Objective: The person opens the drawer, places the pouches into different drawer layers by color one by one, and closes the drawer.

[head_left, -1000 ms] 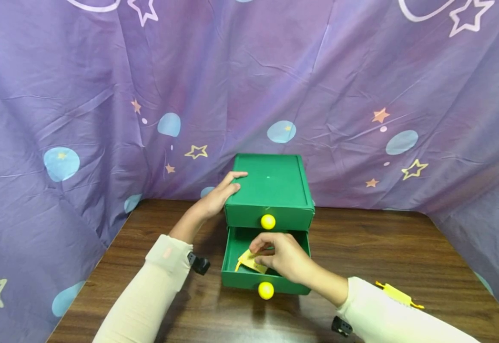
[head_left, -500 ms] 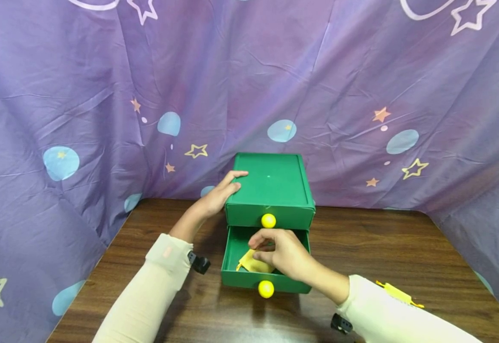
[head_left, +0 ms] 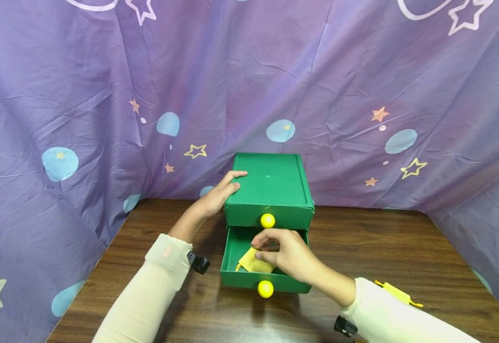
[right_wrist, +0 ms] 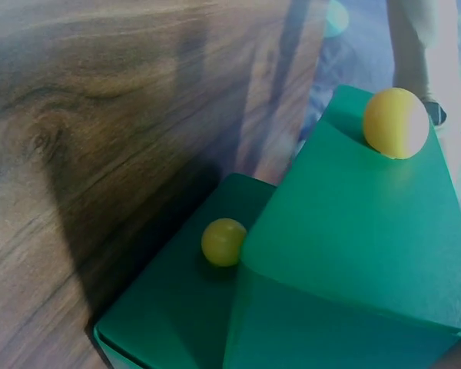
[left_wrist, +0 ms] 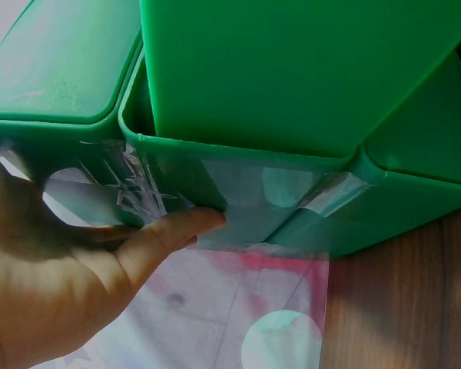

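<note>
A green two-drawer cabinet (head_left: 270,181) stands on the table, its lower drawer (head_left: 232,252) pulled out. My left hand (head_left: 219,195) rests against the cabinet's upper left edge, fingers on the top. In the left wrist view the thumb (left_wrist: 177,229) lies along a taped green side. A small yellow drawstring pouch (head_left: 253,263) lies tilted in the lower drawer. My right hand (head_left: 285,252) reaches over the drawer's front, fingers curled. Its thumb and forefinger appear to pinch the pouch's upper corner; the hand partly hides the contact. Neither hand nor pouch shows clearly in the right wrist view.
Another yellow pouch (head_left: 397,293) with orange cords lies on the table (head_left: 382,247), beside my right sleeve. Round yellow knobs (head_left: 268,220) stick out from both drawer fronts. A purple patterned cloth (head_left: 339,95) hangs behind the table.
My right hand has risen slightly and shifted a little right, and more of the pouch in the drawer shows. The left hand and the cabinet stay put.
</note>
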A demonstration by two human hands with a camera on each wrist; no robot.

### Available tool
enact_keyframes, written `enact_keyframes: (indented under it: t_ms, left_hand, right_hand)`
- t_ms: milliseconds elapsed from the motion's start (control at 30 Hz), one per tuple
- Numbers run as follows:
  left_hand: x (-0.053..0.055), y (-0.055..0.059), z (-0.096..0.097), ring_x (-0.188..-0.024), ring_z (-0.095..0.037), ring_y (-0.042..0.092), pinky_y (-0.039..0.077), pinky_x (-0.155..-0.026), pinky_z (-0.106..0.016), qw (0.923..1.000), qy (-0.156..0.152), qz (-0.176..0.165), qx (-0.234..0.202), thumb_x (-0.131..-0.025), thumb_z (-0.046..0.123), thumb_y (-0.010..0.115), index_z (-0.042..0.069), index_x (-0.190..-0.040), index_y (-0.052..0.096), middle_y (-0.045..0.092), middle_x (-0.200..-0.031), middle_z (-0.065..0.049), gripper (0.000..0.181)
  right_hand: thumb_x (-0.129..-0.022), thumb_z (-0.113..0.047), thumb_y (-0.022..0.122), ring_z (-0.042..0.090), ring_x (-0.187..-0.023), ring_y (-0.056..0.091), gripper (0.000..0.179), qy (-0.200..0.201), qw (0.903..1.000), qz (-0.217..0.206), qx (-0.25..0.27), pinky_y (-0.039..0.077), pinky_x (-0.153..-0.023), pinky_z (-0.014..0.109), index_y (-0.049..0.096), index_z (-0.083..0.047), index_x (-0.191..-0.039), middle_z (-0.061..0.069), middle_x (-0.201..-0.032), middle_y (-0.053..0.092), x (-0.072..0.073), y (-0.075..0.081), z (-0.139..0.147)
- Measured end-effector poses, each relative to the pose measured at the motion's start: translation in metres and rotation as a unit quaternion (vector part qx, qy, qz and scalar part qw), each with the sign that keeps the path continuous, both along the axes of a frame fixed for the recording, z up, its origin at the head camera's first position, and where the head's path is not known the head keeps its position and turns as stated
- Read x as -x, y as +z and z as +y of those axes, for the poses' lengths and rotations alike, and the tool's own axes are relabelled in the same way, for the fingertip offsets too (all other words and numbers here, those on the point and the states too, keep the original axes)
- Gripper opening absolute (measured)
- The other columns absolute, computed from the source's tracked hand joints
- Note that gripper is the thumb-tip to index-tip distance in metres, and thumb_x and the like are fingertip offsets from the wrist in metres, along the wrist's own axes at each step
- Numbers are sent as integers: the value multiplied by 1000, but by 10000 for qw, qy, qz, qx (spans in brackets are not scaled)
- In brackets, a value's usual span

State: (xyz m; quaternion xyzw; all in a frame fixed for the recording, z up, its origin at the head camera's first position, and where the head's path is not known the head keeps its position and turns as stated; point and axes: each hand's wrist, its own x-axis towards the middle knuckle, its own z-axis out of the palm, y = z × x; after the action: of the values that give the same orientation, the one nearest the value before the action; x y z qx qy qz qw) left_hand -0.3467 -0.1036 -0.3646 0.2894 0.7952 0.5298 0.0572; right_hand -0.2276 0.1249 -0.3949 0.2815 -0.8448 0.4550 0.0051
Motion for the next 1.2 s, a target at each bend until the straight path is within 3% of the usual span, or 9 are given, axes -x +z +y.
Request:
enact_keyframes:
  t_ms: [233, 433, 933, 1200]
  left_hand:
    - [-2, 1, 1, -152, -38, 23, 21, -122, -59, 10000, 45, -23, 1, -109, 24, 34, 11, -157, 33, 22, -167, -19, 50]
    - [-2, 1, 1, -151, -38, 24, 20, -122, -58, 10000, 37, -10, -34, -109, 22, 34, 11, -157, 34, 23, -166, -20, 50]
    - [0, 1, 1, -151, -38, 24, 19, -123, -58, 10000, 15, 6, -67, -109, 22, 34, 10, -157, 33, 23, -166, -20, 50]
    - [0, 0, 0, -154, -39, 18, 18, -122, -61, 10000, -8, -21, 14, -109, 24, 33, 11, -158, 31, 18, -169, -18, 50]
  right_hand:
    - [-85, 1, 81, 18, -90, 74, 19, -77, 9996, -3, 255, 59, -83, 25, 74, -4, -103, 11, -99, 76, -2, -3, 7]
    - [-85, 1, 81, 27, -95, 74, 22, -116, 9988, -57, 481, 59, -85, 26, 74, -1, -106, 15, -103, 76, -4, -2, 14]
    - [-86, 1, 80, 40, -103, 73, 24, -402, 9942, -422, 906, 59, -88, 27, 73, 0, -109, 22, -112, 73, -14, 2, 34]
    - [-87, -2, 80, 35, -103, 73, 26, -585, 9917, -454, 1050, 58, -90, 26, 73, -2, -112, 21, -111, 74, -21, -4, 47]
